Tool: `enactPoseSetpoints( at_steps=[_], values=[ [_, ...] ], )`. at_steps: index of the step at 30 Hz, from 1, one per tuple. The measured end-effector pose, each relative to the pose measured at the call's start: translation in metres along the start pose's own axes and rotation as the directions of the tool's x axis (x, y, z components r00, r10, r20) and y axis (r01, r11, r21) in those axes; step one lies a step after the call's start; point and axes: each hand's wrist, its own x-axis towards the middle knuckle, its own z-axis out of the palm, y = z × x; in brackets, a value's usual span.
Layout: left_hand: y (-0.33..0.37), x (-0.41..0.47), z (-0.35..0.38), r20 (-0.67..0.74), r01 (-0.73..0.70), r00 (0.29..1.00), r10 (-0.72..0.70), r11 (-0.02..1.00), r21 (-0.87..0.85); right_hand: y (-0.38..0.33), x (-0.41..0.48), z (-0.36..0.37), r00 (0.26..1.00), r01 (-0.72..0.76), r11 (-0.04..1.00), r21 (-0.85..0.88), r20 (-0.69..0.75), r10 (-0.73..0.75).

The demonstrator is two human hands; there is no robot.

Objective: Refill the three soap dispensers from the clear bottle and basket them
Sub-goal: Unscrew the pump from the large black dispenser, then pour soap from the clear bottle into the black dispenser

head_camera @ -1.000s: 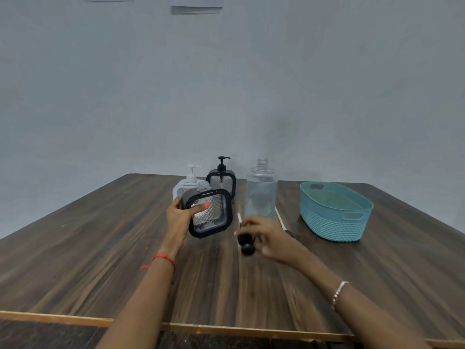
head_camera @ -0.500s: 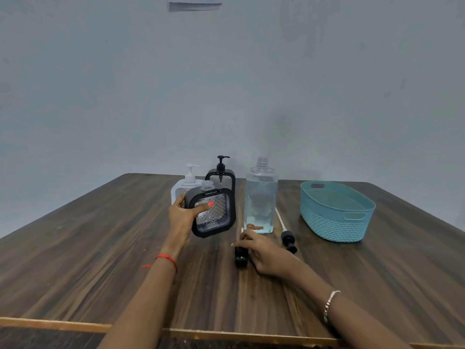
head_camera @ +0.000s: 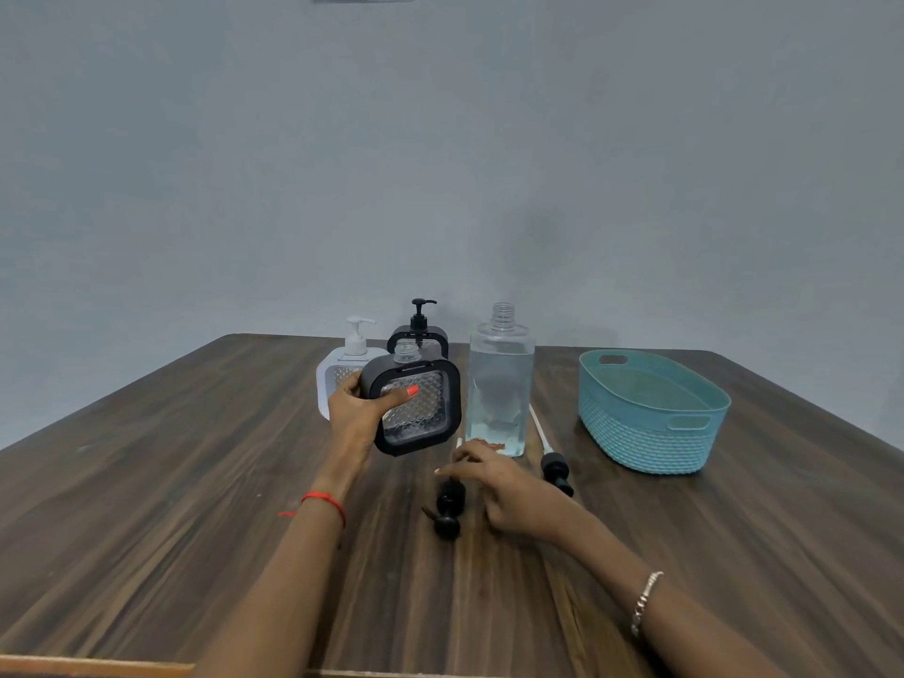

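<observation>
So the left hand point(head_camera: 359, 413) is wrapped around a square black-framed dispenser with a clear textured window point(head_camera: 416, 406), held up off the dark wood desk point(head_camera: 146, 482), neck open. Its black pump head point(head_camera: 447, 511) lies on the desk just by the right hand point(head_camera: 499, 491), which is loose and open, gripping nothing. Looks like the first refill is about to start. Next I'd guess the right hand needs to grab the tall clear uncapped bottle point(head_camera: 501, 384) just behind it and pour carefully into that narrow neck. White dispenser point(head_camera: 342, 379) and second black one point(head_camera: 418, 332) wait toward the far edge; teal woven-look plastic basket point(head_camera: 650, 418) sits empty toward the right edge.
</observation>
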Motion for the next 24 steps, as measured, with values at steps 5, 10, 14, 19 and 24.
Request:
enactPoseSetpoints(
  at_steps=[5, 10, 14, 19, 24],
  values=[
    [-0.001, 0.012, 0.01, 0.005, -0.016, 1.0, 0.016, 1.0, 0.013, 0.008, 0.017, -0.025, 0.898, 0.023, 0.979, 0.203, -0.435, 0.069],
    [-0.003, 0.028, 0.015, 0.003, -0.029, 1.0, 0.029, 1.0, 0.011, 0.024, 0.03, -0.057, 0.585, -0.029, 0.919, 0.394, -0.738, 0.335],
    [-0.001, 0.038, 0.019, 0.047, -0.013, 0.999, 0.013, 1.0, -0.002, 0.05, 0.045, -0.061, 0.585, -0.021, 0.779, 0.627, -0.624, 0.518],
    [0.003, 0.052, 0.02, 0.093, -0.012, 0.996, 0.012, 1.0, 0.002, 0.073, 0.059, -0.054, 0.675, -0.114, 0.672, 0.732, -0.439, 0.593],
    [0.001, 0.058, 0.02, 0.1, -0.026, 0.995, 0.022, 0.999, 0.034, 0.077, 0.068, -0.042, 0.745, -0.096, 0.531, 0.842, -0.293, 0.599]
  ],
)
